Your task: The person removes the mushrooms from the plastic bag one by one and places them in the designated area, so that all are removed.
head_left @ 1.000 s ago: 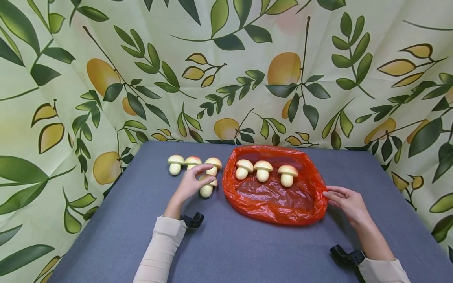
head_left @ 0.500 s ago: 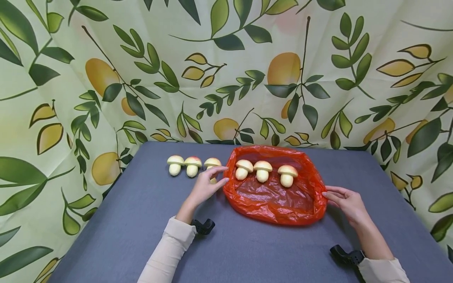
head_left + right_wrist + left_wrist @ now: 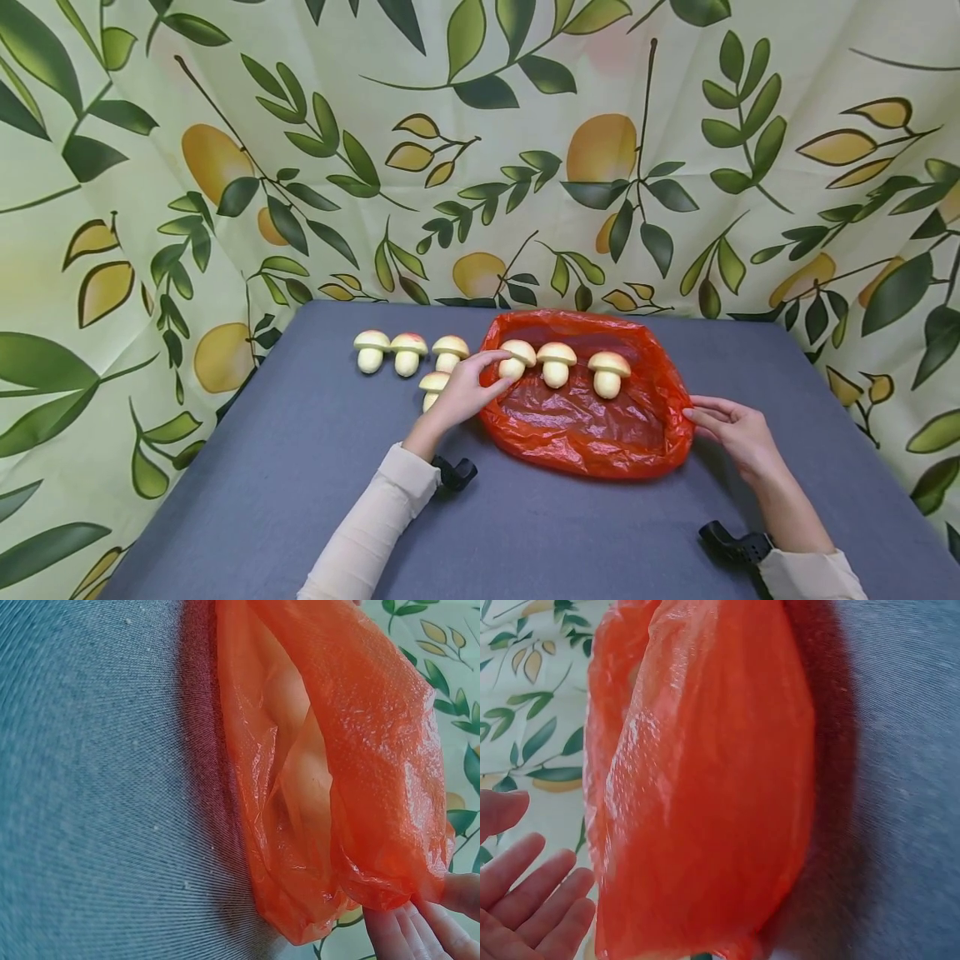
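While the right hand (image 3: 738, 435) pinches the red bag (image 3: 588, 461) by its right edge, the left hand (image 3: 463, 390) hovers over the opposite rim

Thumb and fingers apart, holding nothing, the left hand is just beside the leftmost of three mushrooms (image 3: 557, 365) inside the bag; whether a fingertip touches it, I cannot tell. On the blue-grey table (image 3: 555, 537) to the bag's left, three loose mushrooms (image 3: 407, 355) lie in a line, and a fourth mushroom (image 3: 432, 382) lies nearer the person, partly hidden by that hand
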The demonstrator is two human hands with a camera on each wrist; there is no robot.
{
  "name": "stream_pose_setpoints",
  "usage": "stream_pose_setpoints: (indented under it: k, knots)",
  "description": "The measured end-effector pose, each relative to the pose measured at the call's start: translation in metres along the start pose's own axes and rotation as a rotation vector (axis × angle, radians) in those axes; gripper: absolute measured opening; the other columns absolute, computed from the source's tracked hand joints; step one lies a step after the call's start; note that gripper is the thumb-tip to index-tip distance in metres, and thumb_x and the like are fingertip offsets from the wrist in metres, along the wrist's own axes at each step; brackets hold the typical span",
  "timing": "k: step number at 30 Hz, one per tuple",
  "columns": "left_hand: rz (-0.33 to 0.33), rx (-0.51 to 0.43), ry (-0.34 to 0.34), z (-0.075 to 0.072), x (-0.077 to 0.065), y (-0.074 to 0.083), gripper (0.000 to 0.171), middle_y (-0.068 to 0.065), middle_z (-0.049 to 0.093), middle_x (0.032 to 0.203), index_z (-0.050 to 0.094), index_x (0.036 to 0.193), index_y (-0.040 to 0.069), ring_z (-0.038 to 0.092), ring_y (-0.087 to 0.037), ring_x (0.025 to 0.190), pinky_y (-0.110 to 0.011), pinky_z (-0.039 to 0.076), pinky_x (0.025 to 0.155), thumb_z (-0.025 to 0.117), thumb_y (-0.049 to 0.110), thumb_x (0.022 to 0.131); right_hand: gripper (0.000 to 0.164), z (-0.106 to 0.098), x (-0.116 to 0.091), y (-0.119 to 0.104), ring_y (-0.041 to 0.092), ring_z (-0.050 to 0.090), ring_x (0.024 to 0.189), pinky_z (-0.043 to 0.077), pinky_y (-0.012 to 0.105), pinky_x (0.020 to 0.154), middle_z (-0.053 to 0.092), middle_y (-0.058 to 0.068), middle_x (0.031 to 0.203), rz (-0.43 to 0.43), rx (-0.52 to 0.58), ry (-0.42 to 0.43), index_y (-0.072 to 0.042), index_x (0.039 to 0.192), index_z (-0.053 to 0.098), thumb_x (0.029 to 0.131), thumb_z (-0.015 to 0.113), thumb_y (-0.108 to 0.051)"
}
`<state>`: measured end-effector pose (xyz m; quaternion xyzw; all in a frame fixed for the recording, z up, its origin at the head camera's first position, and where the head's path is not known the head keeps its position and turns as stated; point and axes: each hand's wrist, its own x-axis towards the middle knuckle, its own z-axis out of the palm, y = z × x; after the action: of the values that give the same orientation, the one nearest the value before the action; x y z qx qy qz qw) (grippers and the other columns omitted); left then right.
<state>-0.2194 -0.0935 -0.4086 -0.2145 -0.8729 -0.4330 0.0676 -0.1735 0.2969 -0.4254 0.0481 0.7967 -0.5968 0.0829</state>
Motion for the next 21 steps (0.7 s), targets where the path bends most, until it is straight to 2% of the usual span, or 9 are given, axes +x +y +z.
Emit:
stream_pose_setpoints:
  k: [8,13,21]
  knots:
    - [-0.01,-0.022,-0.057,0.006,0.015,0.009,0.044,-0.015,0.06,0.135,0.057,0.131,0.003,0.054,-0.03,0.129,-0.045,0.043,0.11,0.067,0.017,0.09,0.019,-0.001,-0.001,0.0,-0.01,0.066,0.078,0.056,0.012,0.073,0.068,-0.029,0.082,-0.006,0.02,-0.007,-0.043,0.089,0.065,0.093,0.064,-0.025]
    - [-0.004,-0.012,-0.063,0.012,0.024,0.011,0.043,-0.015,0.061,0.133,0.057,0.13,0.001,0.056,-0.028,0.127,-0.045,0.044,0.109,0.066,0.016,0.09,0.012,-0.001,-0.001,0.0,-0.01,0.066,0.078,0.056,0.012,0.073,0.068,-0.029,0.082,0.001,0.004,-0.002,-0.038,0.096,0.067,0.093,0.064,-0.027]
    - [-0.065,0.009,-0.122,0.023,0.032,0.016,0.05,-0.017,0.054,0.141,0.051,0.135,-0.001,0.049,-0.031,0.134,-0.044,0.04,0.113,0.066,0.016,0.09,0.012,-0.002,-0.001,0.0,-0.01,0.066,0.078,0.057,0.013,0.073,0.068,-0.029,0.082,-0.011,0.004,0.002,-0.037,0.096,0.067,0.093,0.064,-0.026]
